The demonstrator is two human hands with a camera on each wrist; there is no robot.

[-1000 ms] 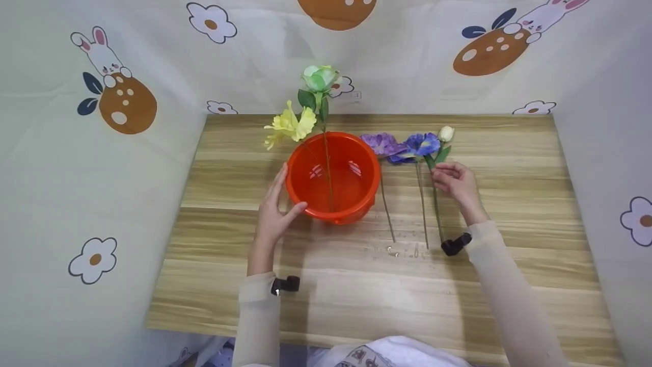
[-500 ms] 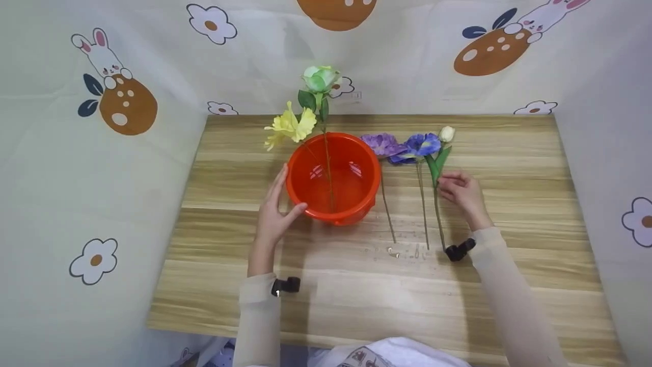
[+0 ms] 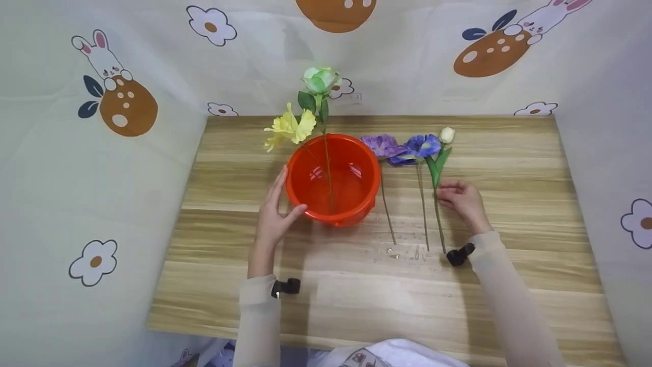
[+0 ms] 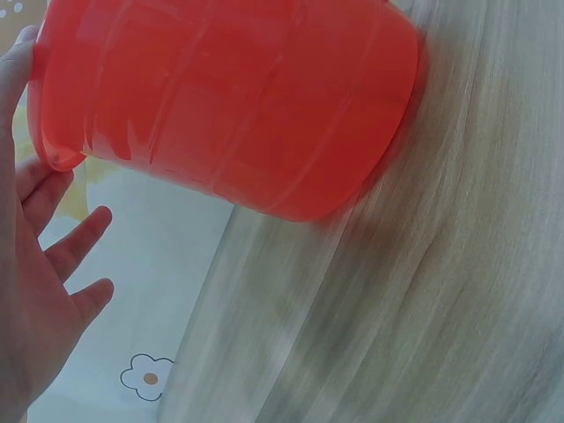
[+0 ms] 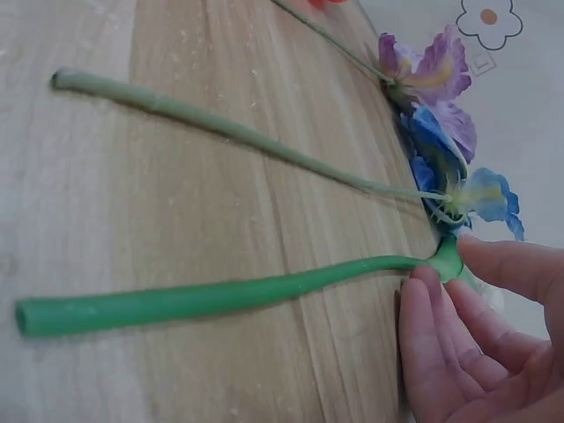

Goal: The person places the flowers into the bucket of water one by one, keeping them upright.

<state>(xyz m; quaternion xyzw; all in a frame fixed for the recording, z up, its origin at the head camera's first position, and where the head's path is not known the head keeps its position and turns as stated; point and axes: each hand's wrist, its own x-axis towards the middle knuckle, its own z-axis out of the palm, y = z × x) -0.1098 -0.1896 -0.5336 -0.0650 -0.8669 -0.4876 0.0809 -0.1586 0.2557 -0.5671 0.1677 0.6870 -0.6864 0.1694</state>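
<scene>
Head view: left hand point(image 3: 273, 215), fingers wide, touches red bucket point(image 3: 352, 192) mid-frame; right hand point(image 3: 464, 202) pinches white tulip point(image 3: 435, 173), centre right.

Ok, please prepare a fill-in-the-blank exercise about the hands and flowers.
The right hand holds the white tulip; the left hand touches the red ____.
In the head view, the yellow flower is to the green rose's ____.
Outside the bucket there are ____ flowers.
Of these, the blue iris is in the ____.

Missing words: bucket; left; three; middle.
</scene>
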